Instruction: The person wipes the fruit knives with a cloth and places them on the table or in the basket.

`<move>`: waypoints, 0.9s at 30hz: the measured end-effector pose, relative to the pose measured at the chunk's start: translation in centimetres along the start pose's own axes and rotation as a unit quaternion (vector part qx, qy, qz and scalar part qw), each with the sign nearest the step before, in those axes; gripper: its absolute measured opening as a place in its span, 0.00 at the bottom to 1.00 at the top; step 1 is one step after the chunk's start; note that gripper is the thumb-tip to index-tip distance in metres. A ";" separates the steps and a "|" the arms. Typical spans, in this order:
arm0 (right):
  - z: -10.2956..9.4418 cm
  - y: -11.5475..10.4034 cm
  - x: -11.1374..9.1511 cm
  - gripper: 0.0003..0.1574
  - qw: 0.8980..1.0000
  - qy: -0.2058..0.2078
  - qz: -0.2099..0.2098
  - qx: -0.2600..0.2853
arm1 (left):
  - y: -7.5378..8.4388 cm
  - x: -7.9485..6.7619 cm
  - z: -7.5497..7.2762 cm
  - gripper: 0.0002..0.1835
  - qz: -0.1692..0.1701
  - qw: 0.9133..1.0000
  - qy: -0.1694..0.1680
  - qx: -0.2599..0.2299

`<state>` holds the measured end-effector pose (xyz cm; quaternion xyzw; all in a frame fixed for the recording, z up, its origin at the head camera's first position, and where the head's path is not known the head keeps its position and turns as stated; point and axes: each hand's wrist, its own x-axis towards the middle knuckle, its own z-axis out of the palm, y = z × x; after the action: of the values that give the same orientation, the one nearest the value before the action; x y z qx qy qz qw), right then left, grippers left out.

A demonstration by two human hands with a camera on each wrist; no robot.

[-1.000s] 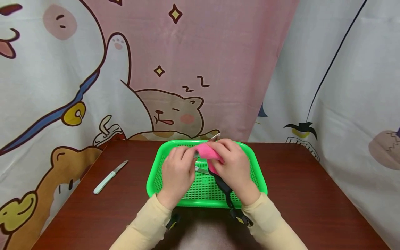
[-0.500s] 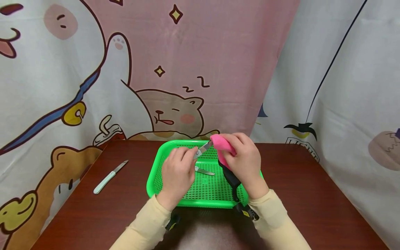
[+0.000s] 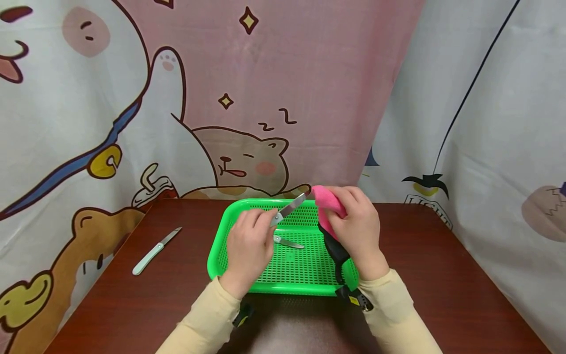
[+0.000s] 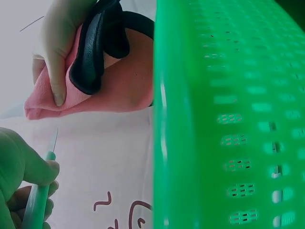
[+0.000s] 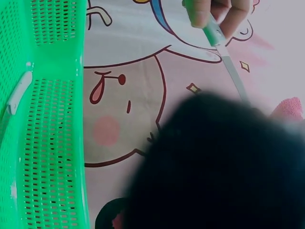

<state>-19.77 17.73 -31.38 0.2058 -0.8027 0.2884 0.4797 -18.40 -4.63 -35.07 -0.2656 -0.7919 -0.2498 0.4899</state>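
Over the green basket (image 3: 215, 246), my left hand (image 3: 249, 241) grips a small knife (image 3: 292, 205) by its pale handle, the blade slanting up to the right. My right hand (image 3: 357, 228) pinches a pink cloth (image 3: 328, 200) with black trim, folded over at the fingers. The blade tip points at the cloth's near end, a small gap from it in the head view. A black strip hangs from the cloth toward the wrist. In the right wrist view a dark blurred shape hides most of the cloth and the right hand.
A second knife (image 3: 289, 243) lies inside the basket. Another pale-handled knife (image 3: 150, 258) lies on the brown table (image 3: 433, 275), left of the basket. A printed cartoon curtain (image 3: 336, 98) hangs behind the table's far edge.
My right hand has drawn the pink cloth rightward and slightly up off the knife, baring the blade. The left hand has barely moved. The basket knife now shows its whole blade.
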 end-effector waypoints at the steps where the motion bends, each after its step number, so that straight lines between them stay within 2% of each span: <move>1: -0.1 0.0 0.0 0.15 1.000 0.001 0.001 0.001 | 0.0 0.0 0.0 0.12 -0.001 1.000 -0.001 0.000; 9: -0.8 -0.8 0.3 0.17 0.999 0.019 0.007 0.038 | -0.2 -0.3 0.0 0.14 -0.009 1.000 0.002 0.000; 14: -0.7 -1.7 0.1 0.16 0.997 0.019 -0.032 0.067 | -0.2 -0.2 -0.1 0.13 -0.016 1.000 -0.004 -0.001; 20: 0.3 -2.9 -0.5 0.17 0.993 -0.001 -0.079 0.082 | 0.1 -0.1 -0.1 0.13 -0.017 1.000 -0.006 -0.003; 27: 1.6 -4.0 -1.4 0.18 0.990 -0.036 -0.103 0.088 | 0.4 0.2 0.1 0.11 -0.008 1.000 0.000 -0.008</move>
<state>-17.71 13.74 -32.11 0.3391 -0.7655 0.2993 0.4577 -18.26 -4.30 -34.87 -0.2629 -0.7924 -0.2597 0.4854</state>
